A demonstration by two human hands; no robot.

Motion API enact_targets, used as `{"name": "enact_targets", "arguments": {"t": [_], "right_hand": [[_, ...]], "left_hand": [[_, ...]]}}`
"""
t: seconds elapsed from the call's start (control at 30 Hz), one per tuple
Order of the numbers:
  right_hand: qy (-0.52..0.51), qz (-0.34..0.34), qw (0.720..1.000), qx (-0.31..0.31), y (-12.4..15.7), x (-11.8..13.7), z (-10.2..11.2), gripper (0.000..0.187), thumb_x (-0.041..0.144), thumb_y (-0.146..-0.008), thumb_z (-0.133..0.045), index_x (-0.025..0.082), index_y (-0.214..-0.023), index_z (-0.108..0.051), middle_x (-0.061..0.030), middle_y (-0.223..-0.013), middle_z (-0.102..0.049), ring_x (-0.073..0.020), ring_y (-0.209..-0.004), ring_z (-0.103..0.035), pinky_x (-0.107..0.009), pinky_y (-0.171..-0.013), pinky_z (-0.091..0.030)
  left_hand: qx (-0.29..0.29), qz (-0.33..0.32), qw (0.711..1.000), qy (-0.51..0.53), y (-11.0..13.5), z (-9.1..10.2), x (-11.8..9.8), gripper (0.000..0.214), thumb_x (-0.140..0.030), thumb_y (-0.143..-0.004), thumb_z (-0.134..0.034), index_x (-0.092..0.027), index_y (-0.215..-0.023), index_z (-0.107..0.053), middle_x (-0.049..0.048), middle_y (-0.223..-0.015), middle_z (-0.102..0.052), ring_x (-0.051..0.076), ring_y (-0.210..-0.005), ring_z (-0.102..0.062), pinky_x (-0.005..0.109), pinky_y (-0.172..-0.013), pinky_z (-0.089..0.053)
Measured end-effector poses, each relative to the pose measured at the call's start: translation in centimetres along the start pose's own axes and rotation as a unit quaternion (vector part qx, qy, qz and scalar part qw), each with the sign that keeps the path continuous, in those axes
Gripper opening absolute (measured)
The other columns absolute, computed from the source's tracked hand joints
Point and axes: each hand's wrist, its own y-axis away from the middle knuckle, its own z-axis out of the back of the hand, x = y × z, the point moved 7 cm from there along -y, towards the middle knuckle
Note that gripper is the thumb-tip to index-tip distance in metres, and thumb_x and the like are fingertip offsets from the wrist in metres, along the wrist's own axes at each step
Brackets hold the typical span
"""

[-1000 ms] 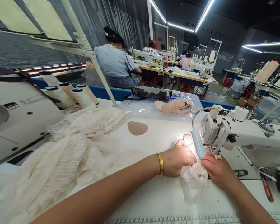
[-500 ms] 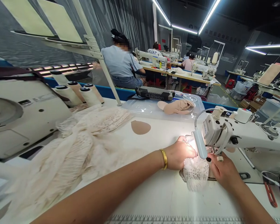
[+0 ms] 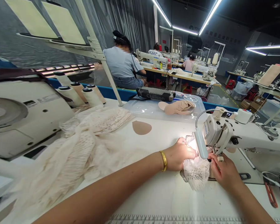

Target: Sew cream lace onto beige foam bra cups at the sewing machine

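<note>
Seen from the head camera, the loose end of the white lace [image 3: 197, 177] is bunching closer to the sewing machine [image 3: 211, 130] than a second ago, suggesting it is being drawn in. The left hand [image 3: 180, 155] is gripping it with curled fingers; the right hand [image 3: 226, 169] is bending half-closed alongside, any hold impossible to tell. Under the lamp [image 3: 201, 144], the lace is looking crumpled, open-meshed, draping over the worktop [image 3: 158, 194].

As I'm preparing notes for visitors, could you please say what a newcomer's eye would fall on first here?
Probably the brightly lit lace between the left hand and right hand, near the slim lamp. Next, the gold bracelet on the left wrist, then the cream fabric heaped at left.
</note>
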Motion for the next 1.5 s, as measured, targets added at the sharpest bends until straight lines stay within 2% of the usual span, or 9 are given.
{"name": "enact_targets", "arguments": {"t": [0.1, 0.23, 0.47, 0.6, 0.7, 0.83, 0.93, 1.17, 1.5], "right_hand": [[-0.018, 0.016, 1.000, 0.003, -0.1, 0.8, 0.4, 0.026, 0.009, -0.100, -0.046, 0.022, -0.115, -0.062, -0.0058, -0.090, -0.072, -0.0229, -0.081, -0.066, -0.035, -0.072, -0.055], [-0.061, 0.058, 0.993, 0.080, -0.3, 2.8, -0.6, 0.027, 0.024, -0.102, -0.054, 0.022, -0.129, -0.056, -0.0089, -0.111, -0.072, -0.0265, -0.103, -0.065, -0.040, -0.088, -0.053], [0.022, 0.045, 0.994, 0.094, 0.2, 1.4, -2.7, 0.032, 0.001, -0.090, -0.042, 0.022, -0.097, -0.065, -0.0033, -0.080, -0.064, -0.0204, -0.075, -0.058, -0.029, -0.066, -0.046], [0.021, 0.042, 0.996, 0.070, 0.4, 0.1, -1.2, 0.045, -0.003, -0.083, -0.042, 0.024, -0.108, -0.069, -0.0052, -0.098, -0.071, -0.0222, -0.086, -0.060, -0.033, -0.077, -0.052], [-0.030, 0.019, 0.991, 0.131, 0.1, -0.2, -0.1, 0.041, 0.000, -0.086, -0.044, 0.027, -0.102, -0.071, -0.0038, -0.102, -0.073, -0.0224, -0.091, -0.062, -0.035, -0.082, -0.055], [-0.177, -0.052, 0.956, 0.226, -0.2, -0.5, 0.3, 0.022, 0.027, -0.103, -0.053, 0.030, -0.097, -0.075, -0.0025, -0.105, -0.076, -0.0231, -0.099, -0.068, -0.036, -0.085, -0.060], [-0.273, -0.124, 0.935, 0.189, -0.5, -1.3, -0.2, 0.039, 0.040, -0.109, -0.041, 0.027, -0.106, -0.077, -0.0054, -0.105, -0.077, -0.0232, -0.097, -0.072, -0.037, -0.084, -0.061], [-0.059, -0.037, 0.989, 0.132, 0.2, -0.7, -2.8, 0.028, 0.028, -0.106, -0.050, 0.028, -0.122, -0.074, -0.0070, -0.117, -0.078, -0.0308, -0.110, -0.068, -0.055, -0.101, -0.049], [0.007, -0.019, 0.992, 0.126, 0.0, -0.4, -2.6, 0.031, 0.024, -0.106, -0.048, 0.026, -0.129, -0.069, -0.0078, -0.118, -0.078, -0.0306, -0.107, -0.069, -0.057, -0.102, -0.047]], "left_hand": [[0.023, -0.004, 0.999, 0.035, 0.4, 0.2, -0.1, 0.036, -0.014, -0.075, -0.065, -0.031, -0.106, -0.072, 0.0018, -0.111, -0.075, 0.025, -0.100, -0.065, 0.047, -0.099, -0.032], [0.040, 0.086, 0.995, -0.036, 0.5, 0.6, -0.4, 0.024, -0.040, -0.083, -0.068, -0.023, -0.098, -0.073, 0.0114, -0.101, -0.070, 0.032, -0.093, -0.063, 0.053, -0.093, -0.036], [0.092, 0.121, 0.988, -0.008, 0.5, 0.5, -2.3, 0.051, -0.065, -0.077, -0.072, -0.018, -0.096, -0.067, 0.0123, -0.101, -0.066, 0.031, -0.091, -0.060, 0.043, -0.084, -0.041], [0.070, 0.056, 0.996, 0.028, 0.9, 1.3, -2.5, 0.033, -0.045, -0.077, -0.078, -0.020, -0.094, -0.064, 0.0099, -0.109, -0.066, 0.030, -0.094, -0.061, 0.040, -0.081, -0.038], [0.050, -0.001, 0.998, 0.039, 0.8, 1.4, -2.7, 0.015, -0.018, -0.074, -0.072, -0.019, -0.084, -0.061, 0.0062, -0.109, -0.070, 0.026, -0.093, -0.062, 0.040, -0.083, -0.035], [0.025, -0.022, 0.998, 0.047, 0.3, 0.8, -2.6, 0.021, -0.001, -0.067, -0.063, -0.019, -0.077, -0.058, -0.0007, -0.098, -0.074, 0.021, -0.086, -0.064, 0.039, -0.083, -0.032], [0.006, -0.030, 0.999, 0.031, 0.1, 0.4, -2.3, 0.025, 0.002, -0.066, -0.062, -0.020, -0.078, -0.062, -0.0032, -0.089, -0.073, 0.019, -0.082, -0.064, 0.038, -0.083, -0.031], [-0.025, -0.042, 0.998, 0.025, -0.3, -0.1, -0.8, 0.038, 0.003, -0.070, -0.062, -0.027, -0.092, -0.071, -0.0032, -0.112, -0.077, 0.022, -0.098, -0.067, 0.043, -0.101, -0.028], [-0.017, -0.022, 0.999, 0.044, -0.7, 0.1, -0.1, 0.030, 0.000, -0.074, -0.060, -0.023, -0.091, -0.068, 0.0014, -0.114, -0.077, 0.025, -0.108, -0.067, 0.047, -0.103, -0.026]]}}
